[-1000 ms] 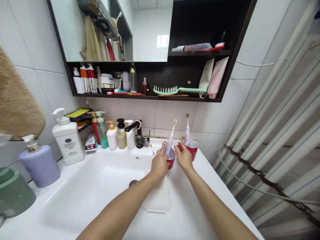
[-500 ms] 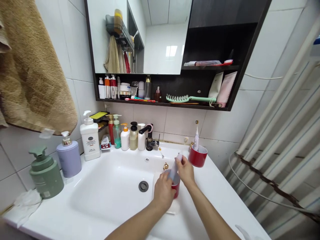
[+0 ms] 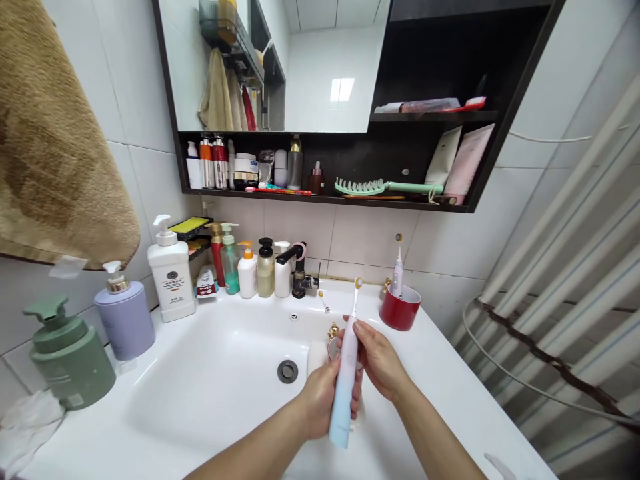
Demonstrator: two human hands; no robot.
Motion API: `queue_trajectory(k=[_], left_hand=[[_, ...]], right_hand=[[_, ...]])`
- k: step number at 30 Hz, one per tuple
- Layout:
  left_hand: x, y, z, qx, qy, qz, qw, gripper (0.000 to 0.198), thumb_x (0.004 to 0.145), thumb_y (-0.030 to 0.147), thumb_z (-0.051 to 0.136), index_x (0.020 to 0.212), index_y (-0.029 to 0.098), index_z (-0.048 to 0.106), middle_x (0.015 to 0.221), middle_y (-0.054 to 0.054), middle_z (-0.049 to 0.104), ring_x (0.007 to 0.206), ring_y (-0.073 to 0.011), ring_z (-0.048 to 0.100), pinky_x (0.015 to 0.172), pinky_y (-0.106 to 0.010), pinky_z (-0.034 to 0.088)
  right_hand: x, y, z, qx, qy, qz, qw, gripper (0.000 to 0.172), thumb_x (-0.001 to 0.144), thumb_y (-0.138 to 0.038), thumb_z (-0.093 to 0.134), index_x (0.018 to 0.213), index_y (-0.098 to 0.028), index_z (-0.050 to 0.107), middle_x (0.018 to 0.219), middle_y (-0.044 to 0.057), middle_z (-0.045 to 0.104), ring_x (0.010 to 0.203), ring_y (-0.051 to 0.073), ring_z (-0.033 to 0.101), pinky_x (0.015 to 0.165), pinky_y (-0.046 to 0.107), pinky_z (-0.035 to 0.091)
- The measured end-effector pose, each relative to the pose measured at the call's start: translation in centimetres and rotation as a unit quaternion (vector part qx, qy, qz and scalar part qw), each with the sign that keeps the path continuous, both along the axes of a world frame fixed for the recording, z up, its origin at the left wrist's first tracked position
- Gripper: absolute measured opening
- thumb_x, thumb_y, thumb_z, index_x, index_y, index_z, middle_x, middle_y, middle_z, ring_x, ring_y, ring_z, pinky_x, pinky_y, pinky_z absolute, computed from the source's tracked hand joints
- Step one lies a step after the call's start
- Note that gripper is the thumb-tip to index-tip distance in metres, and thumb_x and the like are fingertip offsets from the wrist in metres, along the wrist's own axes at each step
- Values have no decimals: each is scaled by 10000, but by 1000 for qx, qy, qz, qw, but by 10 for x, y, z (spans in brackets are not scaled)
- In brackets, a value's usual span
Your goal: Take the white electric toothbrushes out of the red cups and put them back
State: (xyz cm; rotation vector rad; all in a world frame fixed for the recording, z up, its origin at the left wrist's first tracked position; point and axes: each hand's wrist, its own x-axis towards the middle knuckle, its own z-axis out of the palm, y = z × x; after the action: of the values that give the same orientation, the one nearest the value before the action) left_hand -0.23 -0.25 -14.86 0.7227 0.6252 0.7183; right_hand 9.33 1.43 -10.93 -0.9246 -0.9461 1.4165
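An electric toothbrush (image 3: 344,390), its handle fading from pale pink to light blue, stands tilted over the right side of the sink with its brush head up. My left hand (image 3: 319,399) is closed around the lower handle. With thumb and fingers, my right hand (image 3: 383,357) grips the upper handle, just below the brush neck. Behind my hands a cup (image 3: 332,348) is mostly hidden; a gold ornament (image 3: 333,330) shows beside its rim. A second red cup (image 3: 400,315) at the back right holds another electric toothbrush (image 3: 399,275).
The white sink basin (image 3: 215,387) lies left of my hands, with a dark drain (image 3: 287,371). A loose brush head (image 3: 324,301) rests near the black faucet (image 3: 299,270). Several pump bottles line the back and left. A dark cabinet (image 3: 300,198) hangs above; pipes (image 3: 545,320) run at right.
The toothbrush, earlier partly in the cup between my hands, is now out of it and closer to me, its brush head up. My left hand has gone from the cup to the handle.
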Motion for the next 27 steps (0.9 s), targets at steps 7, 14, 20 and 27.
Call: queue_trajectory(k=[7, 14, 20, 27], left_hand=[[6, -2, -5, 102, 147, 48, 983, 508, 595, 620, 261, 638, 134, 405, 461, 19, 424, 339, -58, 362, 391, -211, 270], [10, -8, -3, 63, 133, 26, 989, 543, 602, 636, 191, 680, 139, 394, 454, 27, 403, 331, -56, 355, 377, -203, 258], [12, -9, -5, 75, 141, 19, 987, 574, 594, 647, 158, 709, 132, 386, 449, 31, 393, 320, -56, 348, 361, -201, 259], [12, -10, -4, 140, 213, 59, 965, 571, 575, 658, 187, 710, 141, 388, 444, 31, 395, 315, -64, 343, 353, -209, 253]], right_hand=[[13, 11, -6, -20, 23, -115, 993, 180, 598, -309, 533, 679, -155, 487, 539, -12, 541, 512, 103, 519, 534, 223, 414], [9, 11, -9, -28, 52, -121, 991, 146, 597, -282, 534, 628, -152, 478, 505, -24, 513, 459, 93, 494, 496, 238, 421], [8, 11, -10, -32, 71, -144, 987, 146, 596, -276, 536, 629, -146, 478, 496, -23, 506, 451, 87, 487, 471, 224, 418], [6, 11, -12, -34, 74, -160, 984, 137, 596, -271, 534, 629, -151, 477, 489, -25, 508, 439, 87, 483, 450, 227, 421]])
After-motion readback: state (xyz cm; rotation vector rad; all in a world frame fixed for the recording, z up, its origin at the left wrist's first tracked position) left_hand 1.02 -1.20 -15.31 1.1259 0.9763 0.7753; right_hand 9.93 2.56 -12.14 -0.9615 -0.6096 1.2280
